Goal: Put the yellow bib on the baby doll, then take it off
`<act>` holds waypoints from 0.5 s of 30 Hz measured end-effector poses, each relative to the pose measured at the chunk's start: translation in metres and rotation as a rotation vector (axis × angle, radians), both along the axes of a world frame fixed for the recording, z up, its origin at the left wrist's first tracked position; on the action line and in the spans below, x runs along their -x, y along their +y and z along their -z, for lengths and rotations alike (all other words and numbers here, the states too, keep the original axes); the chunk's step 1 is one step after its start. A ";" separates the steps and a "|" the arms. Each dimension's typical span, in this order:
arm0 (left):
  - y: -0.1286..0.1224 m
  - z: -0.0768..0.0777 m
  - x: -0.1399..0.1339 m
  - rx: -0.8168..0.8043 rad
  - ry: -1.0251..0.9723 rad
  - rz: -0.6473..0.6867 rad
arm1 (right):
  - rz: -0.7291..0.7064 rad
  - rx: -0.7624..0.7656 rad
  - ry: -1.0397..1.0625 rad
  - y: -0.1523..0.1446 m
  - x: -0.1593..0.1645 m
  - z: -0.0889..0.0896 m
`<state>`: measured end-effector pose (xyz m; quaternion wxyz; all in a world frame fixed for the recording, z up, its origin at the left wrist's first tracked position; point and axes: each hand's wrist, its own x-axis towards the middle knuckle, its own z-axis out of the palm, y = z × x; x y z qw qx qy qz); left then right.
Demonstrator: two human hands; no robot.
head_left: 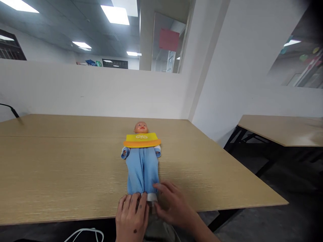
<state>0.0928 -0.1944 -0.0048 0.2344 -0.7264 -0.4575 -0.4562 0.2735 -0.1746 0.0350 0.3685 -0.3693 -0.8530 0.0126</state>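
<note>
A baby doll (142, 158) lies on its back along the wooden table (63, 168), head away from me. It wears a light blue suit and a yellow-and-orange bib (141, 140) across its chest. My left hand (132, 218) rests at the table's near edge, fingers curled on the doll's left leg cuff. My right hand (174, 205) lies beside it, fingertips touching the white cuff of the other leg. Whether either hand pinches the fabric is hard to see.
A white partition wall (88, 90) runs behind the table. A second wooden table (282, 129) stands to the right across a dark floor gap. A white cable (83, 233) hangs below the near edge. A black cable (10, 109) enters at far left.
</note>
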 end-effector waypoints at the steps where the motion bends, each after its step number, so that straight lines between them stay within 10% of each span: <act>1: 0.000 -0.001 -0.001 -0.009 -0.009 0.000 | 0.000 -0.046 -0.041 -0.005 0.005 0.004; 15: -0.001 0.005 0.009 -0.066 -0.020 0.087 | 0.135 -0.272 0.072 -0.002 0.032 0.041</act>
